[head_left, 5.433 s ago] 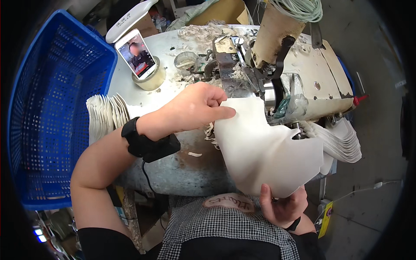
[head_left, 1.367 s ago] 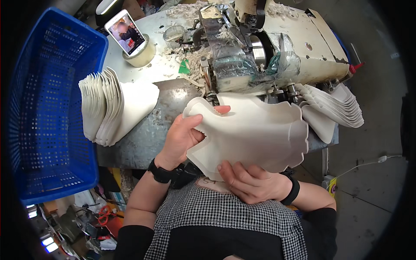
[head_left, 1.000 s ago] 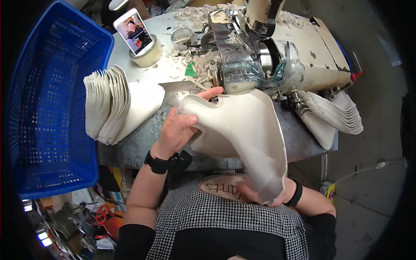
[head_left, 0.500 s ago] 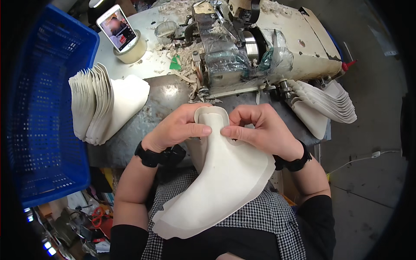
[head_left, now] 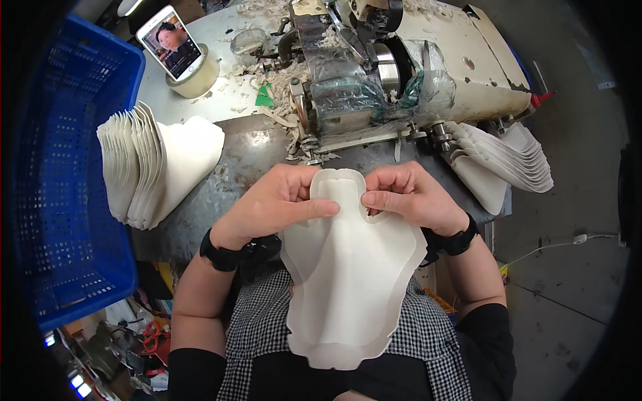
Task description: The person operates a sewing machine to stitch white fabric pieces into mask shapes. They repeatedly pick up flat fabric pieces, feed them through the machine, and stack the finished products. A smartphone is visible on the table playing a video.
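Observation:
A cream-white leather-like shoe upper piece (head_left: pixel 344 274) hangs in front of me, its narrow rounded tab toward the machine and its wide scalloped end over my lap. Paler thinned bands run along its edges. My left hand (head_left: pixel 284 204) pinches the left side of the tab, thumb on top and fingers beneath. On the tab's right side, my right hand (head_left: pixel 408 197) pinches the edge between thumb and curled fingers. Just beyond my hands stands a skiving machine (head_left: pixel 354 100), partly wrapped in clear plastic.
A folded stack of white pieces (head_left: pixel 144 167) lies at the left, beside a blue plastic crate (head_left: pixel 80 267). Another stack (head_left: pixel 505 160) sits at the table's right edge. A phone (head_left: pixel 170 43) leans on a tape roll (head_left: pixel 195 77). Scraps (head_left: pixel 287 100) litter the table around the machine.
The white piece has swung from hanging slantwise to the left, partly folded, to hanging straight and spread wider. Both hands keep their pinch on the tab, slightly farther apart.

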A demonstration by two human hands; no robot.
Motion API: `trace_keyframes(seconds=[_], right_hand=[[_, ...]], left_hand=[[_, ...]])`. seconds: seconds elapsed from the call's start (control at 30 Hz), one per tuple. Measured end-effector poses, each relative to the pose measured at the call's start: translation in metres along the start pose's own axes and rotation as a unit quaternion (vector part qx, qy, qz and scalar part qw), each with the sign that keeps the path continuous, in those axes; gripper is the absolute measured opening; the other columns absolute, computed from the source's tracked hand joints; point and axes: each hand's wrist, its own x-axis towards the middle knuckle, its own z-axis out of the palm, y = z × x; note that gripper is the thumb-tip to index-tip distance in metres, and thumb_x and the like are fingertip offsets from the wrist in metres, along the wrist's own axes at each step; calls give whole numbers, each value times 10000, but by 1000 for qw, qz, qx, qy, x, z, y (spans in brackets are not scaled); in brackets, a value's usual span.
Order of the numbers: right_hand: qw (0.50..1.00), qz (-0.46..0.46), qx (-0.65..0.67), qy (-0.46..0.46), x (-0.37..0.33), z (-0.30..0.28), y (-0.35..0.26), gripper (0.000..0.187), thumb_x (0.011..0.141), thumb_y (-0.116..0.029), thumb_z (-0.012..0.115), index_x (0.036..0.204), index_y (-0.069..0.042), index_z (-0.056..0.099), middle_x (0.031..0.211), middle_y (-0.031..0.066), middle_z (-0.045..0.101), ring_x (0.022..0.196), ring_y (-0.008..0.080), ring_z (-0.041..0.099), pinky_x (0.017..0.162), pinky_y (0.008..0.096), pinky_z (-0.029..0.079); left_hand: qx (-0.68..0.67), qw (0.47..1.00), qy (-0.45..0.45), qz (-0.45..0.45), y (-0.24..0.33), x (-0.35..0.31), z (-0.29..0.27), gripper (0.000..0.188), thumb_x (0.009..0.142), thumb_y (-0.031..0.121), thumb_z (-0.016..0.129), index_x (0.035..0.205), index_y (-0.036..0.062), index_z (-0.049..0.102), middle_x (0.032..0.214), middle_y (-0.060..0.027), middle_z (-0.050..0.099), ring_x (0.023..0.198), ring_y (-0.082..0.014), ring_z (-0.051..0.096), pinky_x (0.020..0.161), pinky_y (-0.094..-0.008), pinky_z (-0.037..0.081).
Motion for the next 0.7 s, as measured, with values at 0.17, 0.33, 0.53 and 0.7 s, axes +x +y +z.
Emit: trace_keyframes(seconds=[0.17, 0.33, 0.53, 0.7], right_hand=[[1000, -13, -21, -4, 0, 0, 1, 141, 927, -135, 607, 883, -4, 633, 759, -44, 617, 692, 11, 538, 622, 177, 441], [998, 0, -46, 38, 1, 3, -5, 160, 933, -154, 605, 897, 0, 635, 735, -30, 622, 661, 29, 562, 610, 183, 454], [997, -22, -71, 34, 0, 5, -2, 174, 939, -158, 585, 946, 5, 644, 744, -6, 636, 666, 40, 575, 616, 196, 457], [998, -28, -52, 30, -1, 2, 0, 148, 934, -84, 537, 966, 22, 637, 777, 13, 646, 689, 55, 587, 651, 199, 474]], left_hand=[[-18, 1000, 7, 10, 3, 0, 6, 307, 872, 122, 670, 1140, -6, 588, 955, -14, 649, 817, -48, 583, 712, -205, 477], [16, 1000, -18, 14, 1, 3, 7, 281, 878, 121, 661, 1123, 9, 581, 959, -16, 638, 845, -55, 579, 743, -218, 483], [13, 999, -23, 26, -2, 3, 7, 275, 883, 122, 655, 1121, 10, 576, 973, -23, 637, 849, -55, 578, 738, -220, 483], [4, 999, -36, 32, -2, 5, 7, 279, 883, 133, 660, 1120, 11, 576, 976, -19, 636, 847, -52, 574, 738, -224, 482]])
